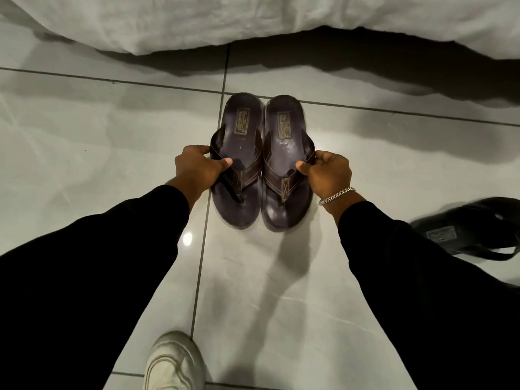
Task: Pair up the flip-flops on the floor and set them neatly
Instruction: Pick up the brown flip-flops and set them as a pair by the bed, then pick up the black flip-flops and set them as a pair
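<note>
Left hand: your left hand (197,167) grips the outer strap of the left brown flip-flop (237,161), thumb over the strap, fingers curled round its outer edge.

Right hand: your right hand (327,174), the one with the chain bracelet (336,195), pinches the outer strap of the right brown flip-flop (285,164) the same way.

Pair position: the two brown flip-flops lie on the white floor tiles (84,122), side by side and touching or nearly so along their inner edges, straight ahead of you between your hands.

Long axis: both run near to far, toe posts near you and heels far, toward the hanging white bedsheet (197,21). They look close to parallel, so you seem to be at the final squaring of this pair.

Remaining item: a black flip-flop (470,229) lies at the right edge of view, well apart from the brown pair and nearer to you. Its long axis runs roughly left to right, across the line of the pair. You cannot see its mate here.

Key relation: the black flip-flop lies to the right of and near your right forearm, so your right hand is plainly the closer one to reach it; you would likely need to turn it to match the pair.

Your foot: a white sneaker (174,361) stands near, at the bottom of view.
</note>
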